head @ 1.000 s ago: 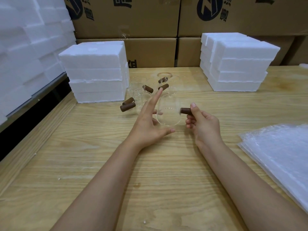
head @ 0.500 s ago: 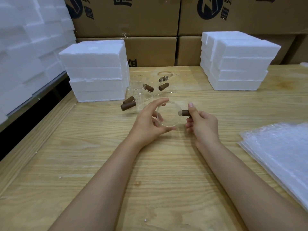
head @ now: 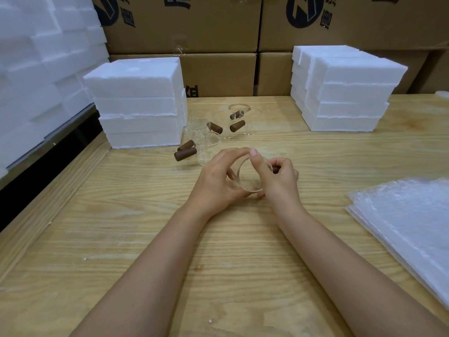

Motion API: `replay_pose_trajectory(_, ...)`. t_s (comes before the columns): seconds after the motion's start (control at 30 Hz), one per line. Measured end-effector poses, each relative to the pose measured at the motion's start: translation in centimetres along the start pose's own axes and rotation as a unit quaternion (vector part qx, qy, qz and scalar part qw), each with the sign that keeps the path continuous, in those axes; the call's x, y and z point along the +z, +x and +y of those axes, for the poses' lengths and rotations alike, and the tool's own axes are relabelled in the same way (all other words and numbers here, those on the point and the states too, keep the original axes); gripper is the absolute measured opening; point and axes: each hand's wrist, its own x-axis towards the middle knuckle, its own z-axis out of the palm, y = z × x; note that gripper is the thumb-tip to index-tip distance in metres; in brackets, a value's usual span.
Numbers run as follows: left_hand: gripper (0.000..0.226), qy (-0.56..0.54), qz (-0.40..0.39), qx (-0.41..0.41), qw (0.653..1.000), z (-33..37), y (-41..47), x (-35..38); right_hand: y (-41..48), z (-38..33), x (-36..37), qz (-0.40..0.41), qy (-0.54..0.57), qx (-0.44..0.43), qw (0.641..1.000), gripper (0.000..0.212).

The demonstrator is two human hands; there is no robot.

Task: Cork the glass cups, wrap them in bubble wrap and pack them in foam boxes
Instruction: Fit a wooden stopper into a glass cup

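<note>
A person's two bare hands are meeting near the middle of a pale wooden surface (head: 145, 239), seen from above and behind by a head-worn camera. The left hand (head: 216, 181) is cradling a clear glass cup (head: 250, 180) turned on its side, with its round opening facing the viewer. This hand's grip is clamped on the cup, the thumb underneath and the fingers curling over the top. The right hand (head: 279, 181) is pressing in from the right, with its thumb lying across the cup's rim. Its grip is closing round a dark brown cork (head: 276, 169) at the cup's right side, and only a sliver of that cork is showing between the fingers.

Just beyond the hands, more glass cups (head: 213, 132) are standing in a cluster, with brown corks (head: 185, 153) showing among them and at their left. A left stack of foam boxes (head: 138, 103) is sitting beside the cluster, and a right stack of foam boxes (head: 345, 93) is sitting well apart on the far right. Sheets of bubble wrap (head: 413, 227) are lying at the near right. Cardboard boxes (head: 194, 25) are lining the far side.
</note>
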Motion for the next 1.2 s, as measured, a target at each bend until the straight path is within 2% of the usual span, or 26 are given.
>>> replay_pose_trajectory(0.2,0.069,-0.006,0.004,-0.01,1.0,0.3,0.0,-0.1,0.3,0.4,0.1,-0.054,-0.037,-0.032,0.997,0.061)
replay_pose_trajectory(0.3,0.074,-0.004,0.005,-0.046,0.999,0.4,0.0,-0.3,0.5,0.7,-0.2,-0.087,-0.073,-0.056,0.992,0.071)
replay_pose_trajectory(0.43,0.073,-0.039,0.005,-0.095,0.995,0.3,0.0,-0.7,0.7,1.1,-0.9,-0.115,-0.112,-0.108,0.981,0.073)
replay_pose_trajectory(0.67,0.071,-0.143,0.012,-0.167,0.975,0.5,0.2,-1.3,0.7,0.3,-1.9,-0.161,-0.038,-0.139,0.976,0.05)
replay_pose_trajectory(0.9,0.075,-0.144,-0.002,-0.179,0.973,1.0,0.3,-1.5,1.3,0.0,-2.4,-0.187,0.052,-0.125,0.973,0.017)
replay_pose_trajectory(1.03,0.074,-0.135,-0.004,-0.176,0.975,1.1,0.3,-1.5,1.6,0.2,-2.4,-0.166,0.071,-0.099,0.979,0.027)
replay_pose_trajectory(1.2,0.074,-0.09,-0.001,-0.141,0.986,0.9,0.1,-1.0,1.6,0.4,-1.7,-0.121,0.102,-0.072,0.985,0.022)
